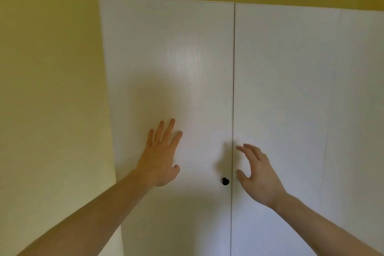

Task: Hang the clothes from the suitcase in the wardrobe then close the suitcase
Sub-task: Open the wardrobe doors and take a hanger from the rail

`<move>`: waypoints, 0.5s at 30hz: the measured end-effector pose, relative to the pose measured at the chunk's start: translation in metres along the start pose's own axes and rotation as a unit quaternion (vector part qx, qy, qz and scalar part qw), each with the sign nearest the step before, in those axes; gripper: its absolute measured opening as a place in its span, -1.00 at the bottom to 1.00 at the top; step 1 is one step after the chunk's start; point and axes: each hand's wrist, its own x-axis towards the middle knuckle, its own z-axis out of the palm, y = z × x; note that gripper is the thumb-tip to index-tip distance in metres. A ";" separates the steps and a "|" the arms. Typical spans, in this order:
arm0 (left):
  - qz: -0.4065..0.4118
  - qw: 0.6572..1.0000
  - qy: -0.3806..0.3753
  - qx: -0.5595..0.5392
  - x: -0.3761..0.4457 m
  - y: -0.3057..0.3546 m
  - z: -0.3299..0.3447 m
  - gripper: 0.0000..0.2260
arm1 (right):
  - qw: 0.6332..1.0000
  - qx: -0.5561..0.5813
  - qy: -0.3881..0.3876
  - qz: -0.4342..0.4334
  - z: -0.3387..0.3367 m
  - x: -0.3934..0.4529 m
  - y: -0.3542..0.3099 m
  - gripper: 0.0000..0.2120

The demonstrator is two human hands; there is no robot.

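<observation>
Yellow wall (52,68) lies left of the white wardrobe (291,89), whose two doors stand closed. My left hand (161,156), fingers straight and spread, lies flat against the left door (166,58), left of the black knob (225,181). My right hand (257,174), fingers loosely bent and holding nothing, hovers just right of the knob, before the right door (301,131). Suitcase and clothes: outside the view.

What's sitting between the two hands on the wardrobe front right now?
In the head view, between the left hand and right hand lie the black knob on the left door and the seam between the closed doors.
</observation>
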 end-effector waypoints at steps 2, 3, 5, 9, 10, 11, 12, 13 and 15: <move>-0.021 0.999 -0.028 0.023 0.005 -0.001 0.013 -0.14 | 0.998 -0.032 -0.043 0.030 0.008 -0.001 0.016 -0.41; -0.031 0.998 -0.035 0.034 0.007 -0.002 0.024 -0.11 | 0.995 -0.049 -0.067 0.047 0.014 -0.002 0.029 -0.41; -0.036 0.999 -0.021 0.033 0.008 -0.002 0.040 0.00 | 0.988 -0.071 -0.114 0.079 0.026 -0.001 0.045 -0.44; -0.046 0.996 0.029 0.067 0.014 -0.003 0.065 0.23 | 0.982 -0.079 -0.147 0.093 0.050 0.008 0.065 -0.52; -0.049 0.996 0.030 0.072 0.015 -0.004 0.068 0.25 | 0.980 -0.078 -0.158 0.094 0.057 0.009 0.067 -0.53; -0.051 0.995 0.030 0.080 0.016 -0.004 0.072 0.27 | 0.980 -0.074 -0.161 0.092 0.064 0.011 0.070 -0.56; -0.051 0.994 0.028 0.090 0.017 -0.005 0.074 0.28 | 0.980 -0.072 -0.161 0.092 0.069 0.012 0.072 -0.60; -0.051 0.993 0.032 0.097 0.018 -0.005 0.076 0.29 | 0.982 -0.069 -0.148 0.091 0.075 0.013 0.074 -0.65; -0.050 0.993 0.042 0.099 0.019 -0.005 0.079 0.28 | 0.984 -0.075 -0.129 0.096 0.080 0.015 0.074 -0.73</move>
